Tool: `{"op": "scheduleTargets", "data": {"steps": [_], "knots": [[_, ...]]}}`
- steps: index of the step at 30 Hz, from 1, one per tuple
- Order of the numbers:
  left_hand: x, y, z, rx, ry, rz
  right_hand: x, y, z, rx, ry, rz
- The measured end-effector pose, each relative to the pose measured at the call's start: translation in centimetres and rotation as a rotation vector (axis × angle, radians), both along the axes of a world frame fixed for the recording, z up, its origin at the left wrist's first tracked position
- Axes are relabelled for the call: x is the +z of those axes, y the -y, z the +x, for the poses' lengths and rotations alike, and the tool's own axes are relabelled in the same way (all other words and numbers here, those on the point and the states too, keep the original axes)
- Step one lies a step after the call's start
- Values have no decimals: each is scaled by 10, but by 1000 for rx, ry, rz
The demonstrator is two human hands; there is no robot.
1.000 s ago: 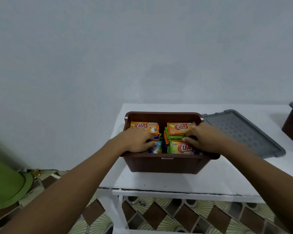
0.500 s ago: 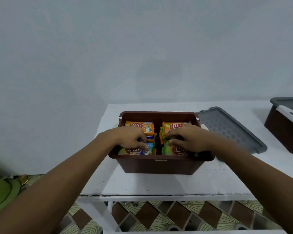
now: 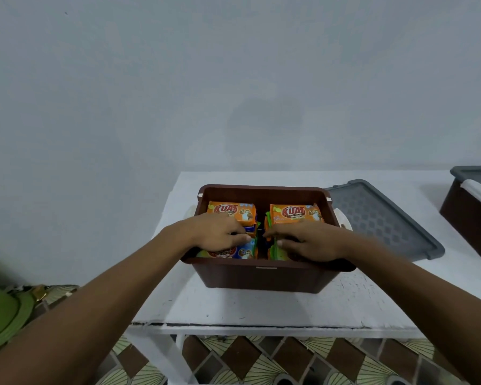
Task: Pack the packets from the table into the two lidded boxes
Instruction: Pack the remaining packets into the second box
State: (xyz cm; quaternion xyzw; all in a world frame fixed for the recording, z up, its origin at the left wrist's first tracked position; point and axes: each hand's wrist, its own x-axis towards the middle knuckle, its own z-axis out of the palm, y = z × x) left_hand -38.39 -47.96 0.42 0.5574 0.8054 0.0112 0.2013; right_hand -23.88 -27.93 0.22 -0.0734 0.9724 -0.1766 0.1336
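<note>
An open brown box (image 3: 264, 276) sits on the white desk (image 3: 233, 307), close to its near edge and toward the left end. Inside it lie orange packets in two columns. At the far side, the far-left packet (image 3: 232, 212) and the far-right packet (image 3: 295, 213) lie face up with their red lettering showing. Nearer, a near-left packet (image 3: 238, 251) shows blue and white at its end, and a green-edged packet (image 3: 275, 250) stands on edge by the middle gap.

Both hands reach into the box from the near side. The left hand (image 3: 217, 234) lies palm down over the left column, fingers curled, fingertips pressing on the packets by the middle gap. The right hand (image 3: 308, 240) lies palm down over the right column, fingers bent onto the packet edges. Whether either grip is clenched around a packet or only pressing on top cannot be told, since the palms hide what is beneath.

Just right of the box, its grey lid (image 3: 383, 218) lies flat on the desk. Well apart at the far right edge stands a second brown box (image 3: 467, 223) with a grey lid on it and a white latch. Patterned floor tiles (image 3: 261, 359) show below the desk.
</note>
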Motion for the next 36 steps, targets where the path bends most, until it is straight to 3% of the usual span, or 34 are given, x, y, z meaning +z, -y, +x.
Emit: {"op": "scheduleTargets", "data": {"steps": [12,17,22,28,36], "knots": [[-3,4,2,-14,-86,33,4,6,0,16,37,51],[-8,3,2,-2,-123,20,8,11,-7,21,129,76],[-9,4,3,6,-149,26,21,27,-19,54,228,234],[-9,6,1,62,-181,153,12,39,-31,85,362,220],[-12,8,-1,34,-268,44,6,45,-41,55,423,273]]}}
